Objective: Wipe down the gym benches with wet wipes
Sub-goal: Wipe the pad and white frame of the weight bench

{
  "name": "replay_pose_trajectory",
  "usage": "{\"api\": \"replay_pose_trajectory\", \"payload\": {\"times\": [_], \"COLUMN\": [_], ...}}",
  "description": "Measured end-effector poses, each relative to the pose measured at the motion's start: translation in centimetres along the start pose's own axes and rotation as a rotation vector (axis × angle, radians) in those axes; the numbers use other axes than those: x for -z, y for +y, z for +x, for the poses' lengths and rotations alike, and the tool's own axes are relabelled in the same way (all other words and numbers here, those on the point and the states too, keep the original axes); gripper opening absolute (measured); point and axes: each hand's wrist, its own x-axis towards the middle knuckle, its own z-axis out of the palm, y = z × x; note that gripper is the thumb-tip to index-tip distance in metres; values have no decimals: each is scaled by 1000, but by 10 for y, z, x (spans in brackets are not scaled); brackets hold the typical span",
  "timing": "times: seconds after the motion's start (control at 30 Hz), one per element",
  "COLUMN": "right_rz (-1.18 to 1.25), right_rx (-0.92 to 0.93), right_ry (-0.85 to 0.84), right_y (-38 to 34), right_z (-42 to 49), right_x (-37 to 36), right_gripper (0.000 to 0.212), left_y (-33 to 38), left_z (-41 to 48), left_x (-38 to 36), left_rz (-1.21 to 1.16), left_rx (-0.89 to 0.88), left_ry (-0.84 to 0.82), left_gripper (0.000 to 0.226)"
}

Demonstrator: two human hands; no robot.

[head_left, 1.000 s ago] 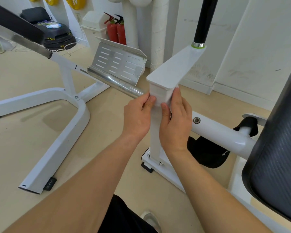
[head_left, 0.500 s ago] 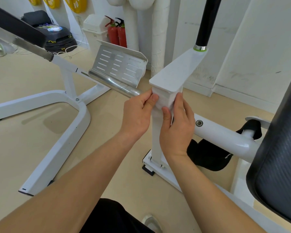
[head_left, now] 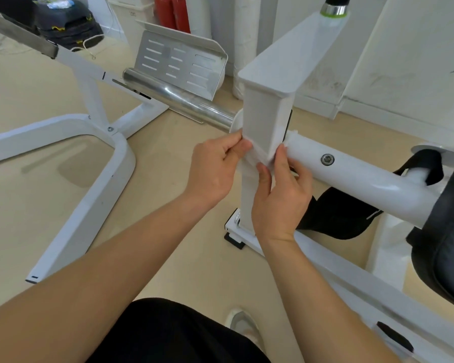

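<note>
The left hand (head_left: 215,169) pinches one end of the wet wipe (head_left: 254,157) against the left face of the bench's white upright post (head_left: 262,113). The right hand (head_left: 281,195) grips the other end round the post's front corner, just beside the round white crossbar (head_left: 364,176).

Two hands, left hand (head_left: 215,169) and right hand (head_left: 281,200), and one wet wipe (head_left: 254,157) at one white post (head_left: 265,113). Behind the post: two fire extinguishers (head_left: 163,11), one chrome roller (head_left: 178,100), one slotted footplate (head_left: 178,61). Right of it: one hex bolt (head_left: 327,160).
</note>
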Motion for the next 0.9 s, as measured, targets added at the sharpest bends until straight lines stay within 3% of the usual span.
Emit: {"api": "replay_pose_trajectory", "payload": {"times": [0.13, 0.33, 0.57, 0.77, 0.9], "right_rz": [37, -40, 5, 111, 50], "right_rx": [-96, -491, -532, -452, -416], "right_ry": [-26, -318, -388, -524, -502], "right_y": [-7, 3, 8, 7, 12], "right_z": [-1, -39, -46, -30, -30], "right_x": [0, -6, -15, 0, -3], "right_gripper": [43, 47, 51, 54, 57], "left_y": [1, -23, -55, -38, -44], "left_z": [1, -10, -19, -13, -17], "left_x": [0, -10, -18, -11, -18], "left_rz": [19, 66, 201, 98, 130], "left_rx": [-54, 48, 99, 34, 17], "left_ry": [-16, -77, -241, -166, -140], "left_gripper": [25, 24, 27, 40, 38]}}
